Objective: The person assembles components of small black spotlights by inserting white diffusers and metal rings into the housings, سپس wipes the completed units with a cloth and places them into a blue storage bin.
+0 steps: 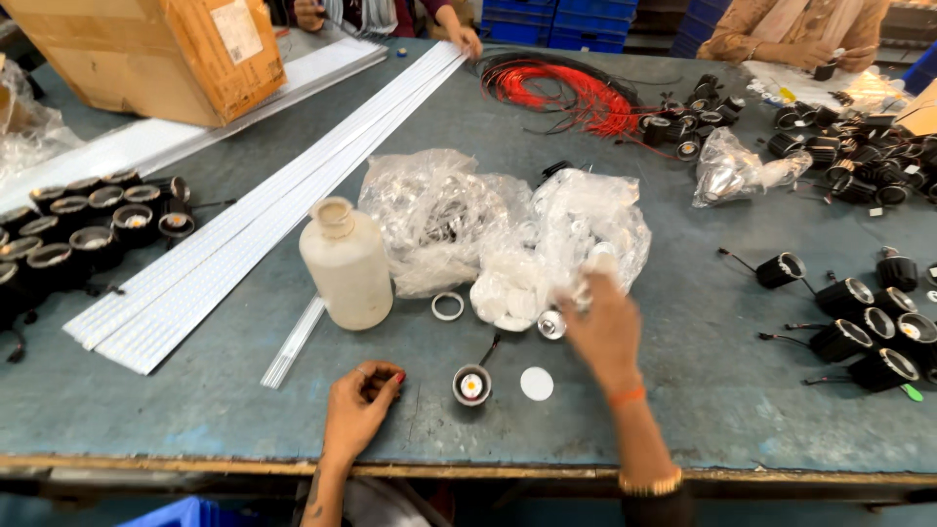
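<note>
Head view puts your right hand (603,327) a little past the middle of the blue-green table (244,410), reaching toward twelve o'clock into a clear plastic bag (586,229) of small parts. Its fingers are blurred where they meet the bag, so you cannot tell whether they are pinched on anything or loose. Just at nine o'clock of that hand lies a small shiny reflector cup (551,324), touching a heap of white round discs (506,293) that spills from the bag.

Your left hand (359,405) rests near the table's front edge with its fingers curled together into a loose fist; whether something sits inside it is hidden. At three o'clock of it, close by, stands a small black lamp housing (471,385) with a yellow dot in its white centre, and beyond that a single white disc (537,384) lies flat. A white ring (447,306) lies at twelve o'clock of the housing, just beside a pale plastic bottle (346,263) standing upright.

A second crumpled clear bag (434,220) sits between bottle and first bag. Long white strips (293,185) run diagonally at ten o'clock, with a cardboard box (156,54) past them. Finished black lamps (869,322) cluster at three o'clock, red wires (571,93) at one o'clock. Other people's hands show at the far edge.
</note>
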